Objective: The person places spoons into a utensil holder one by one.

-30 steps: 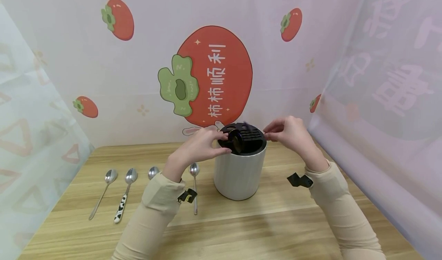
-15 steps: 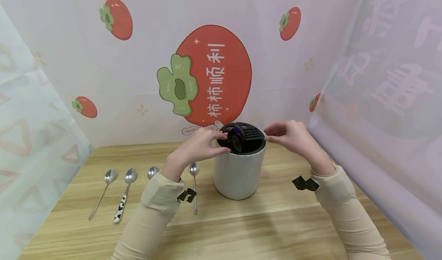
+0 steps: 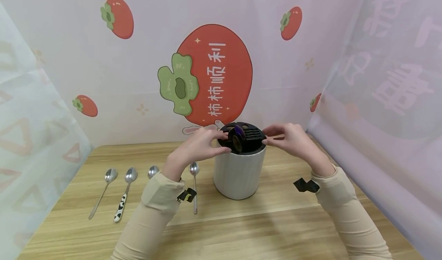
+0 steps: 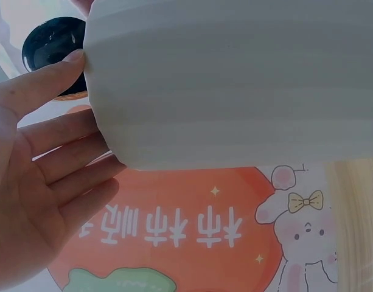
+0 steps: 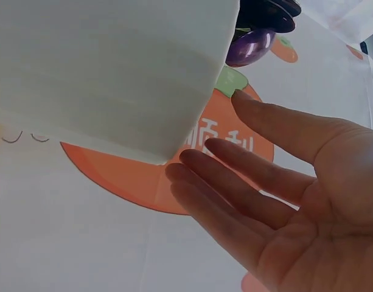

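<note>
A white cylindrical utensil holder with a black slotted insert stands upright on the table. Two dark spoons lean together in its left side: a purple one and a dark, glossy one. My left hand rests at the holder's left rim; in the left wrist view its thumb touches the edge and the fingers extend fairly straight along the wall. At the right rim is my right hand, thumb and fingers spread; the right wrist view shows nothing between them. The spoons' lower ends are hidden inside the holder.
Left of the holder, several steel spoons lie on the wooden table, among them one with a cow-patterned handle and one close to the holder. My left forearm partly covers another spoon. Printed cloth hangs behind.
The purple spoon was a blur over the insert; now it leans still against the other dark spoon. My right hand has lowered slightly beside the rim. The left hand stays in place.
</note>
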A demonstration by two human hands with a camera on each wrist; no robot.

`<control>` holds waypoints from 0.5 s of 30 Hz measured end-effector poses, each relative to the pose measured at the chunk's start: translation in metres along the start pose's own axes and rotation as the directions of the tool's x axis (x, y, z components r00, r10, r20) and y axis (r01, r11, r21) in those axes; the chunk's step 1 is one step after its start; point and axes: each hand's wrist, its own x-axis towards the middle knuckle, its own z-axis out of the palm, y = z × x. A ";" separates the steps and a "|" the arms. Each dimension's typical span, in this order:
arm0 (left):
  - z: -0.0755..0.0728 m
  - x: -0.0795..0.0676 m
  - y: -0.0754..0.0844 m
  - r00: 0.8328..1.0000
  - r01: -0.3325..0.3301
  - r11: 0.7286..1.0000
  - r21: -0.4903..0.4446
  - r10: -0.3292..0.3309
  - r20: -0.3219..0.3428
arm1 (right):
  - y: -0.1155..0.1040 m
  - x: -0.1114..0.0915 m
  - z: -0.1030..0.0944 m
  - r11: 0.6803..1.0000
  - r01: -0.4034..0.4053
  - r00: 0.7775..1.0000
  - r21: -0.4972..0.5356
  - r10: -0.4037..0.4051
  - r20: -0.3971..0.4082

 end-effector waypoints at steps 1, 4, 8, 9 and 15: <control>0.000 0.000 0.000 1.000 0.000 1.000 0.000 0.000 0.000 | 0.000 0.000 0.000 1.000 0.009 1.000 -0.001 -0.009 -0.002; 0.000 0.000 0.000 1.000 0.002 1.000 -0.004 -0.002 0.000 | 0.003 0.000 0.002 0.999 0.039 0.999 -0.001 -0.039 -0.011; 0.000 0.000 0.000 1.000 0.001 1.000 -0.010 -0.001 0.000 | 0.005 0.000 0.005 0.996 0.086 0.996 0.016 -0.086 -0.010; 0.000 0.000 0.000 1.000 0.001 1.000 -0.011 -0.001 0.000 | 0.005 0.000 0.005 0.995 0.099 0.995 0.017 -0.099 -0.007; 0.000 0.000 0.001 1.000 0.003 1.000 -0.018 -0.002 0.002 | 0.007 -0.001 0.008 0.987 0.160 0.987 0.002 -0.160 0.003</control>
